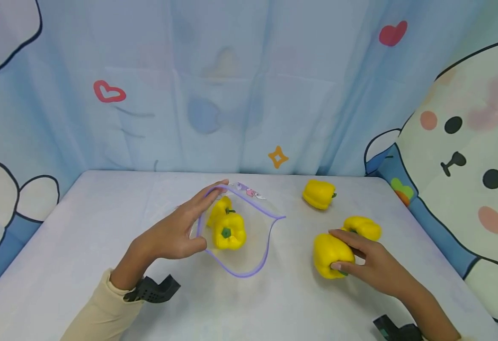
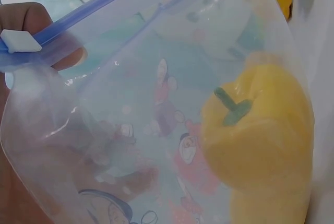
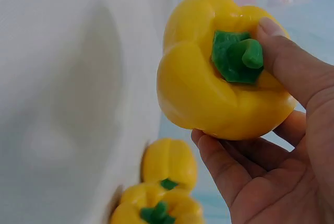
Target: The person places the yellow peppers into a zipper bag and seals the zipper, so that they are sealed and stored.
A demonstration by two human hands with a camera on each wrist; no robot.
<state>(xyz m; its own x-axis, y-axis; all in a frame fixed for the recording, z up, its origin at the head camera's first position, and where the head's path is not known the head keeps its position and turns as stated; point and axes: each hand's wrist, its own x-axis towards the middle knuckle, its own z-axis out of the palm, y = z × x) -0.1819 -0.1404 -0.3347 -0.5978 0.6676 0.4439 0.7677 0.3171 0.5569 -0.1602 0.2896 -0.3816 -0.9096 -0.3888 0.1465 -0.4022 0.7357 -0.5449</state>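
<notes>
My left hand (image 1: 168,234) holds a clear zip bag (image 1: 268,244) by its purple-edged mouth, which gapes toward the right. Two yellow bell peppers (image 1: 230,233) sit inside the bag, one behind the other. In the left wrist view, a white slider (image 2: 21,41) is on the bag's zip beside my fingers, and cartoon prints show on the film. On the right, my right hand (image 1: 381,267) grips another yellow bell pepper (image 1: 327,253) between thumb and fingers. Its green stem (image 3: 240,57) is beside my thumb in the right wrist view, and a shadow falls on the tabletop.
One loose yellow bell pepper (image 1: 363,227) lies just behind my right hand, and a second loose one (image 1: 318,194) is farther back. The white table (image 1: 270,308) ends at a blue cartoon curtain (image 1: 240,94). Each wrist carries a black camera strap (image 1: 153,290).
</notes>
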